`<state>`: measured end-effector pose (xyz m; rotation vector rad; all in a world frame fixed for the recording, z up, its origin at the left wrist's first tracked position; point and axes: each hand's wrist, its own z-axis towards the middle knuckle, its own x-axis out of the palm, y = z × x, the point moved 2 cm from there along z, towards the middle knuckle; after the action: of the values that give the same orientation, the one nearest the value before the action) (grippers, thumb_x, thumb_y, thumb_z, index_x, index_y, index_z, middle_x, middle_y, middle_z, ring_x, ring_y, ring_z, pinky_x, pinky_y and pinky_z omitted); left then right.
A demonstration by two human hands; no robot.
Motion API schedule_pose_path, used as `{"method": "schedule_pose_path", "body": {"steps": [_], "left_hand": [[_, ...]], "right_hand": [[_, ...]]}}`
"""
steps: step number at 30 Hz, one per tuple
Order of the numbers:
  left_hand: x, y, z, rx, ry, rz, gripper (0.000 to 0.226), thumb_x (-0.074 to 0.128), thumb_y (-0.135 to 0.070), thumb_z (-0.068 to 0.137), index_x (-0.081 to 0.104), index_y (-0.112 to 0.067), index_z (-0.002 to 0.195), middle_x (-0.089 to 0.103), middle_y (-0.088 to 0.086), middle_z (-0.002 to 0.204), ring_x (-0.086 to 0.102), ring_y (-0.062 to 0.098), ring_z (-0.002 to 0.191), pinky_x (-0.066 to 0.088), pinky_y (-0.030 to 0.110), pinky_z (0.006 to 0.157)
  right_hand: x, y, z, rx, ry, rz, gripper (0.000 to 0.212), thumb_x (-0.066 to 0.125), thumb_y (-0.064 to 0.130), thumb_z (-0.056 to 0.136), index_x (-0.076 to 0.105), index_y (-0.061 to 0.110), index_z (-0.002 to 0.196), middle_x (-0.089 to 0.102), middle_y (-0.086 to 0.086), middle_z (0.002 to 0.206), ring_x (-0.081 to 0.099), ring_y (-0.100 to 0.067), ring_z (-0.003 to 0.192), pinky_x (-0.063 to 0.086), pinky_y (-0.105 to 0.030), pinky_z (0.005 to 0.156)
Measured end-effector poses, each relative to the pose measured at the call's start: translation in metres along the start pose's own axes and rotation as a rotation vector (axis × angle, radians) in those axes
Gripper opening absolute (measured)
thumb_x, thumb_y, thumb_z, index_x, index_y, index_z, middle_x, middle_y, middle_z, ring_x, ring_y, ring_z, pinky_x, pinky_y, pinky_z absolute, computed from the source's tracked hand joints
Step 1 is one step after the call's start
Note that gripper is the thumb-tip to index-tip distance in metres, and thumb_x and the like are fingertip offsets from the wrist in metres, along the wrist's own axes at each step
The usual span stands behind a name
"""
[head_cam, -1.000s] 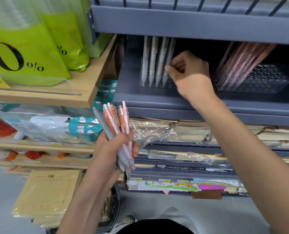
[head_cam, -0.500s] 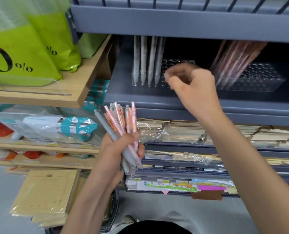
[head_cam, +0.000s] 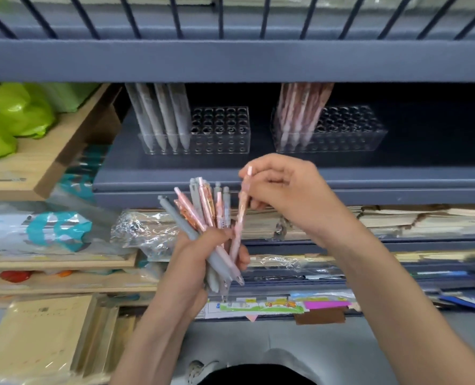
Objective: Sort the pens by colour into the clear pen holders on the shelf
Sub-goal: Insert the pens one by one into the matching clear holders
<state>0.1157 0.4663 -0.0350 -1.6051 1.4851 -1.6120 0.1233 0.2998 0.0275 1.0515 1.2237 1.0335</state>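
- Gripping a fanned bundle of grey and pink pens (head_cam: 203, 211) in the left hand (head_cam: 190, 261), fingers wrapped tight round the lower barrels, clicker ends up.
- Pinching a single pink pen (head_cam: 241, 215) near its top with the right hand (head_cam: 289, 193), thumb and fingers curled round it, lower end down against the bundle at the left hand's fingertips.
- Straight above the left hand, on the grey shelf (head_cam: 258, 176): a clear holder (head_cam: 222, 134), with four grey pens (head_cam: 161, 115) standing in the end farthest from the right hand, leaning a little.
- Up beyond the right hand, on the same shelf: a second clear holder (head_cam: 353, 132), with pink pens (head_cam: 297, 115) crowded into the end nearer the first holder.
- Showing rows of round holes across the rest of both holders.
- Behind and below both hands: stacks of wrapped paper goods (head_cam: 397, 218) on the lower shelves.
- Out past the left hand: green bags (head_cam: 17, 112) on a wooden shelf (head_cam: 50, 154).
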Motion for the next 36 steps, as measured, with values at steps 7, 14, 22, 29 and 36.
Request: {"method": "schedule_pose_path", "body": {"steps": [7, 14, 22, 29, 36], "left_hand": [[0.041, 0.015, 0.008, -0.054, -0.034, -0.032, 0.023, 0.061, -0.01, 0.069, 0.044, -0.002, 0.082, 0.044, 0.011, 0.054, 0.043, 0.019, 0.041, 0.038, 0.022, 0.038], [0.073, 0.025, 0.013, -0.019, -0.069, -0.036, 0.03, 0.062, -0.006, 0.067, 0.041, -0.003, 0.088, 0.045, 0.01, 0.052, 0.045, 0.018, 0.038, 0.04, 0.025, 0.035], [0.096, 0.032, 0.009, 0.018, -0.076, -0.094, 0.046, 0.056, -0.005, 0.069, 0.042, -0.002, 0.114, 0.054, 0.011, 0.073, 0.048, 0.019, 0.049, 0.044, 0.025, 0.04], [0.109, 0.041, 0.002, 0.027, -0.091, -0.086, 0.023, 0.061, 0.0, 0.067, 0.054, 0.004, 0.088, 0.064, 0.015, 0.071, 0.066, 0.03, 0.058, 0.059, 0.034, 0.055], [0.102, 0.048, -0.003, 0.016, -0.135, -0.107, 0.024, 0.059, -0.011, 0.069, 0.063, 0.009, 0.081, 0.065, 0.017, 0.069, 0.06, 0.025, 0.054, 0.053, 0.03, 0.05]], "right_hand": [[-0.048, -0.009, -0.013, -0.012, -0.111, 0.221, 0.013, 0.067, 0.01, 0.088, 0.071, 0.014, 0.1, 0.074, -0.012, 0.085, 0.068, -0.017, 0.068, 0.054, -0.024, 0.064], [-0.065, -0.024, -0.024, 0.045, 0.005, 0.116, 0.023, 0.076, 0.007, 0.081, 0.067, 0.01, 0.102, 0.073, -0.007, 0.083, 0.067, -0.017, 0.071, 0.059, -0.032, 0.07], [-0.132, -0.009, -0.011, -0.164, -0.39, 0.198, 0.017, 0.068, 0.002, 0.085, 0.067, 0.016, 0.094, 0.075, -0.002, 0.084, 0.073, -0.017, 0.079, 0.057, -0.023, 0.072], [-0.155, -0.011, 0.027, -0.333, -0.617, 0.219, 0.021, 0.057, -0.009, 0.085, 0.057, 0.011, 0.089, 0.067, -0.008, 0.08, 0.066, -0.028, 0.082, 0.057, -0.046, 0.084], [-0.145, -0.012, 0.061, -0.356, -0.562, -0.372, 0.004, 0.062, 0.022, 0.09, 0.065, 0.02, 0.089, 0.065, 0.011, 0.077, 0.061, -0.005, 0.07, 0.05, -0.025, 0.076]]}}
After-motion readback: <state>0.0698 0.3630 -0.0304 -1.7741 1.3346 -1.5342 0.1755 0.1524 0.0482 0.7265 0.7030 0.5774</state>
